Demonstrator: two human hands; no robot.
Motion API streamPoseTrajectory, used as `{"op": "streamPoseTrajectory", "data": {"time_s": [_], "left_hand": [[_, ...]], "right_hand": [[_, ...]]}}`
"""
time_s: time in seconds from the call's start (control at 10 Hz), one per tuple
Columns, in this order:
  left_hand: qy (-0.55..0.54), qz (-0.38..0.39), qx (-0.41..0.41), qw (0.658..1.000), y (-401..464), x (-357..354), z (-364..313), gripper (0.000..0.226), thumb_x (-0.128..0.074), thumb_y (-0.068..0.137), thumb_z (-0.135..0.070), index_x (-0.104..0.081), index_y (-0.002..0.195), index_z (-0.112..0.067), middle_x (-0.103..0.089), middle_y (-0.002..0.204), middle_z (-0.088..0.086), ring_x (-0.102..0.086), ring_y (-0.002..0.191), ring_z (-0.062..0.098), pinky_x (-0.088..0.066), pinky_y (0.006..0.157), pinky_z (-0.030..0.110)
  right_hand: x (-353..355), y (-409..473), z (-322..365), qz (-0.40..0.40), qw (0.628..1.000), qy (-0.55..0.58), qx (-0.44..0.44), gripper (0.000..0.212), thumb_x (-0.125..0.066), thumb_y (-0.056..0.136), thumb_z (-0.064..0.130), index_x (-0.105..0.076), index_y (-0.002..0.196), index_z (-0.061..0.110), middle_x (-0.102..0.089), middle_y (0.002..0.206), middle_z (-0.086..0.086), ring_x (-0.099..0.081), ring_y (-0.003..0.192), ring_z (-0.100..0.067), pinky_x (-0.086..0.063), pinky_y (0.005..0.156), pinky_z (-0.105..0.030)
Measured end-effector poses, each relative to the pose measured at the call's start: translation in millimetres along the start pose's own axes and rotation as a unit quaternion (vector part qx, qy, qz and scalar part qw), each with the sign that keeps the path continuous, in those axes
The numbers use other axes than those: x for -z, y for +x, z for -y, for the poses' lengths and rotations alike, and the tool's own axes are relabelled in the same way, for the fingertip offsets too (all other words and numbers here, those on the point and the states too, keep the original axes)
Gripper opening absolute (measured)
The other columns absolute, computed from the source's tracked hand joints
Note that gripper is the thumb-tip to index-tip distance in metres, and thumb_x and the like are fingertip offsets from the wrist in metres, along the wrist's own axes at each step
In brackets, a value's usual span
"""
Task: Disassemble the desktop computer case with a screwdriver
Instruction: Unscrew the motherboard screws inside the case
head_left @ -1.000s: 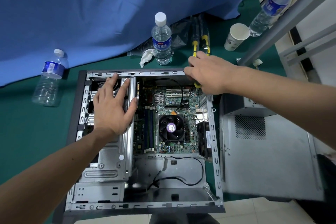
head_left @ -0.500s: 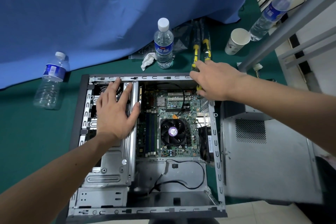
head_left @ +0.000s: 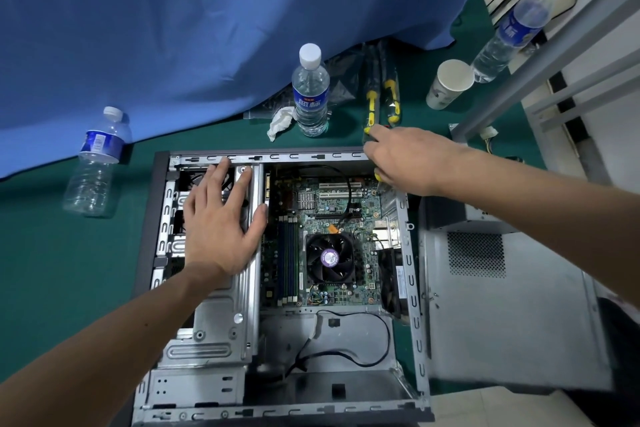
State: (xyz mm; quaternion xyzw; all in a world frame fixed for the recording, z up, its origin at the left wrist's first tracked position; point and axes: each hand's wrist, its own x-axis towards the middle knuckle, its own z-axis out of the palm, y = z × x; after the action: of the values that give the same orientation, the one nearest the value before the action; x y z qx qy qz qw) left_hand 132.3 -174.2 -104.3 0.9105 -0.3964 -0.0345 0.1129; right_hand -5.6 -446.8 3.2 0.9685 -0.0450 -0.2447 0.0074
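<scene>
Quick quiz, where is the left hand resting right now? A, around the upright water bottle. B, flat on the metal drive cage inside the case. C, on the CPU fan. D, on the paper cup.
B: the left hand lies flat, fingers spread, on the metal drive cage, left of the motherboard.

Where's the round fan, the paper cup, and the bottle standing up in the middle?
Round fan [head_left: 329, 257], head view, on its purple centre sticker.
Paper cup [head_left: 446, 90], head view, on its white side wall.
Standing bottle [head_left: 310, 101], head view, on its blue label.
</scene>
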Motion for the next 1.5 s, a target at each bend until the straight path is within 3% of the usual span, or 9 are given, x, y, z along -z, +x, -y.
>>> {"op": "streamPoseTrajectory", "data": {"time_s": [0.3, 0.5, 0.7, 0.8, 0.9, 1.1, 1.3, 1.4, 1.5], "left_hand": [[-0.002, 0.005, -0.001, 1.000, -0.7, -1.1, 1.3, 0.063, -0.032, 0.093, -0.057, -0.039, 0.148, -0.025, -0.020, 0.161, 0.007, -0.019, 0.147, 0.029, -0.019, 0.116, 0.052], [-0.013, 0.020, 0.002, 1.000, -1.0, 2.7, -0.4, 0.064, -0.030, 0.093, -0.059, -0.041, 0.147, -0.026, -0.021, 0.160, 0.007, -0.020, 0.147, 0.029, -0.019, 0.116, 0.052], [-0.083, 0.048, 0.016, 0.995, -0.7, 26.8, -13.6, 0.057, -0.047, 0.097, -0.050, -0.037, 0.150, -0.032, -0.012, 0.162, 0.009, -0.012, 0.149, 0.029, -0.010, 0.121, 0.052], [-0.133, 0.054, -0.017, 0.990, -0.5, 37.6, -29.7, 0.066, -0.063, 0.091, -0.040, -0.034, 0.150, -0.035, -0.015, 0.160, 0.005, -0.021, 0.146, 0.027, -0.020, 0.120, 0.051], [-0.249, 0.142, -0.075, 0.955, -2.7, 50.9, -65.4, 0.071, -0.068, 0.089, -0.039, -0.030, 0.149, -0.039, -0.036, 0.142, -0.005, -0.058, 0.109, 0.012, -0.049, 0.098, 0.032], [-0.279, 0.170, -0.068, 0.943, -5.8, 51.8, -85.0, 0.044, -0.067, 0.093, -0.024, -0.057, 0.135, -0.019, -0.066, 0.121, -0.003, -0.063, 0.106, 0.015, -0.048, 0.096, 0.028], [-0.292, 0.162, -0.028, 0.942, -17.2, 50.3, -76.2, 0.021, -0.069, 0.092, -0.021, -0.073, 0.111, -0.013, -0.074, 0.103, -0.002, -0.068, 0.093, 0.015, -0.048, 0.084, 0.023], [-0.428, 0.196, 0.086, 0.878, -29.5, 51.6, -64.1, 0.016, -0.071, 0.088, -0.024, -0.075, 0.092, -0.009, -0.075, 0.080, -0.001, -0.069, 0.074, 0.017, -0.055, 0.072, 0.024], [-0.538, 0.244, 0.161, 0.790, -41.7, 53.6, -65.6, 0.027, -0.069, 0.084, -0.032, -0.072, 0.085, -0.005, -0.073, 0.073, 0.005, -0.066, 0.067, 0.018, -0.056, 0.065, 0.024]], "right_hand": [[9.2, -19.4, -7.5, -0.075, 0.986, 0.133, -0.072, 0.017, -0.049, 0.096, 0.027, -0.058, 0.103, 0.015, -0.042, 0.096, -0.001, -0.052, 0.076, -0.027, -0.038, 0.066, -0.034], [16.2, -49.3, -11.3, -0.145, 0.943, 0.250, -0.167, 0.012, -0.057, 0.090, 0.031, -0.061, 0.091, 0.019, -0.053, 0.094, -0.001, -0.055, 0.086, -0.023, -0.046, 0.078, -0.038], [16.5, -97.4, 3.7, -0.232, 0.854, 0.380, -0.270, 0.007, -0.062, 0.086, 0.027, -0.063, 0.079, 0.023, -0.062, 0.075, 0.007, -0.045, 0.045, -0.006, -0.037, 0.048, -0.024], [13.9, -108.4, 10.9, -0.239, 0.832, 0.407, -0.293, 0.008, -0.063, 0.087, 0.028, -0.065, 0.080, 0.024, -0.066, 0.076, 0.004, -0.049, 0.048, -0.014, -0.038, 0.049, -0.026], [10.0, -118.8, 23.4, -0.254, 0.789, 0.474, -0.297, 0.009, -0.063, 0.088, 0.029, -0.067, 0.080, 0.026, -0.064, 0.070, 0.012, -0.050, 0.052, -0.005, -0.037, 0.054, -0.024], [2.9, -123.5, 42.6, -0.244, 0.776, 0.514, -0.273, 0.010, -0.062, 0.088, 0.032, -0.068, 0.080, 0.028, -0.065, 0.071, 0.023, -0.054, 0.053, -0.001, -0.040, 0.059, -0.025], [-13.4, -123.8, 49.1, -0.246, 0.747, 0.552, -0.279, 0.011, -0.063, 0.088, 0.030, -0.069, 0.082, 0.023, -0.068, 0.073, -0.001, -0.057, 0.061, -0.026, -0.045, 0.061, -0.032], [-31.3, -131.2, 57.7, -0.207, 0.571, 0.723, -0.330, 0.015, -0.063, 0.092, 0.022, -0.069, 0.088, 0.009, -0.059, 0.062, -0.010, -0.051, 0.049, -0.014, -0.044, 0.045, -0.025], [-41.2, -138.7, 71.4, -0.105, 0.399, 0.860, -0.299, 0.028, -0.069, 0.088, 0.022, -0.066, 0.103, -0.002, -0.067, 0.073, -0.013, -0.062, 0.058, -0.016, -0.052, 0.052, -0.025]]}}
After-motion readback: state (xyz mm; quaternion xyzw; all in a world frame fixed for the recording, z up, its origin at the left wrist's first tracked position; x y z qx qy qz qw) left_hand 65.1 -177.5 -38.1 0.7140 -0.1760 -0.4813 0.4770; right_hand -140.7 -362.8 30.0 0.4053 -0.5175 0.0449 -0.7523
